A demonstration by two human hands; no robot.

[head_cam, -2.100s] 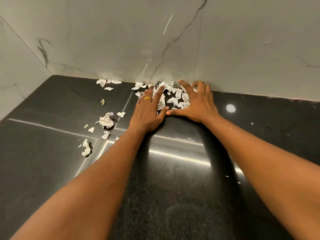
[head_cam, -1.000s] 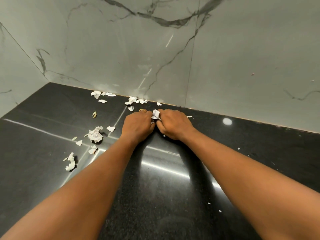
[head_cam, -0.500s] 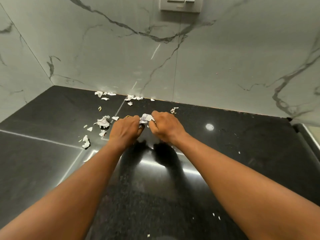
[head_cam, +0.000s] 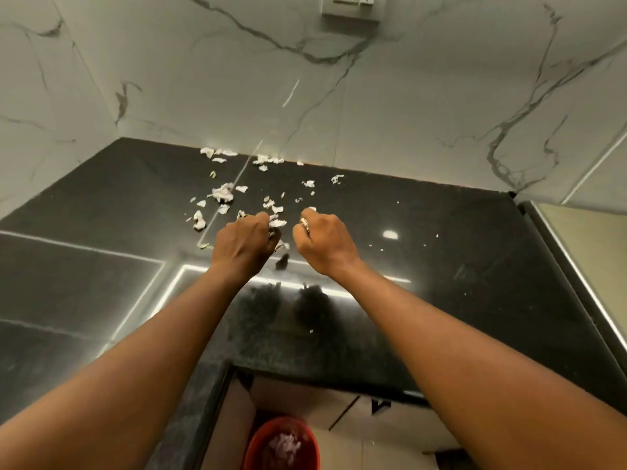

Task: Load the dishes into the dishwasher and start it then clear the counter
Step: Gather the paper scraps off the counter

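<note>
My left hand (head_cam: 242, 240) and my right hand (head_cam: 322, 240) are both closed into fists above the black counter (head_cam: 441, 266), a short gap between them. White paper scraps stick out of each fist. One scrap (head_cam: 281, 262) hangs in the air just below the left fist. More torn scraps (head_cam: 224, 193) lie scattered on the counter beyond the hands, up to the marble wall (head_cam: 407, 113).
A red bin (head_cam: 281, 446) with scraps in it stands on the floor below the counter's front edge. The counter forms an inner corner on the left. A wall socket (head_cam: 351, 6) sits high on the wall. A pale surface (head_cam: 590, 249) adjoins the counter's right end.
Both hands gathered the pile at the wall into fists and drew back toward me, lifting off the counter and parting. Some scraps dropped back onto the counter. The bin came into view.
</note>
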